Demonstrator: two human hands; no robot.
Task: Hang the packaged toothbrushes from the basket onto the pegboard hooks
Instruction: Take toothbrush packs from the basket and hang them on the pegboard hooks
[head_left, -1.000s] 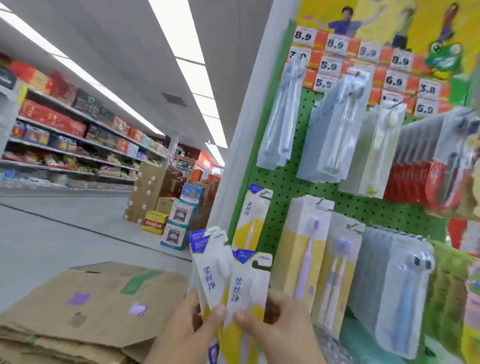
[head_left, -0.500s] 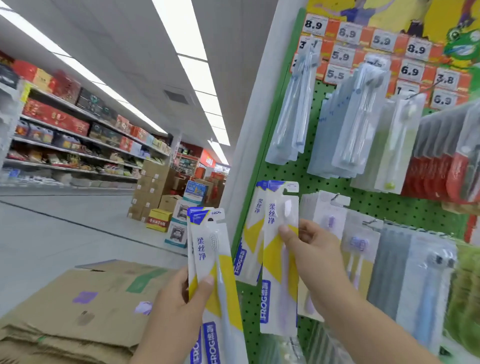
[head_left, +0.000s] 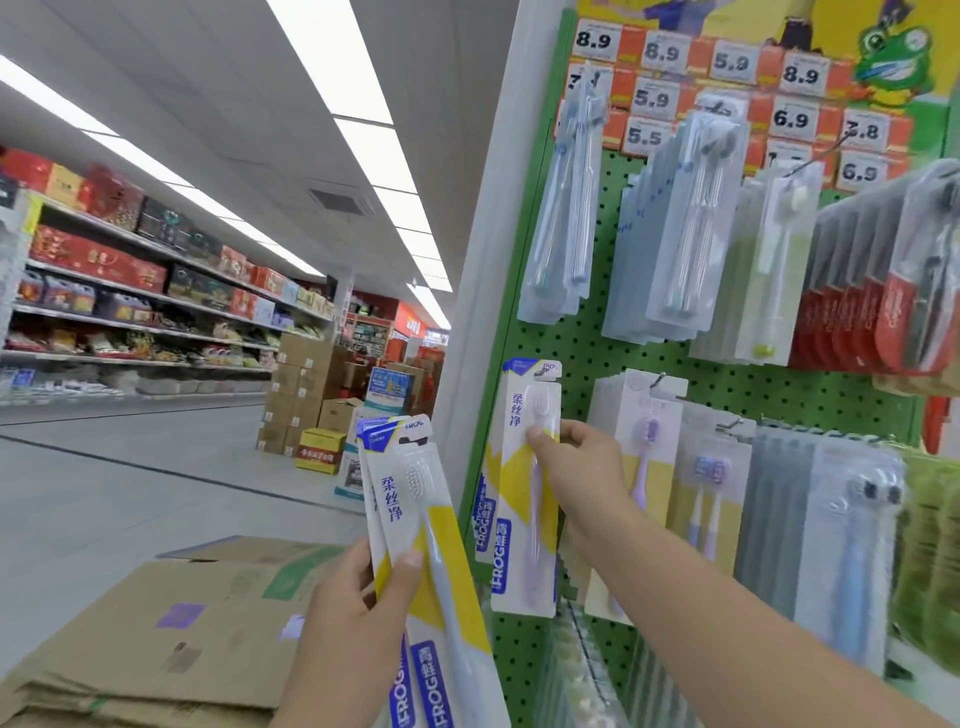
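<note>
- The right hand (head_left: 576, 462) pinches a purple-brush pack (head_left: 527, 488) near its upper part, thumb on the front face, and holds it upright against the left edge of the green pegboard (head_left: 675, 364); gripping high likely gives control of the hang hole at the pack's top.
- That pack's top sits level with the lower row of hooks, and at least one matching pack (head_left: 484, 512) shows just behind it, so this looks like the peg for this product. The hook itself is hidden by the pack, so I cannot tell whether the hole is on it yet.
- The left hand (head_left: 363, 618) grips the spare packs (head_left: 415, 519), at least two fanned together, by their lower half, off the board's left edge, kept close for the next hangings.
- Flattened cartons (head_left: 156, 639) lie below the left hand; the basket is not in view.
- Neighbouring hooks carry other toothbrush packs (head_left: 675, 234).
</note>
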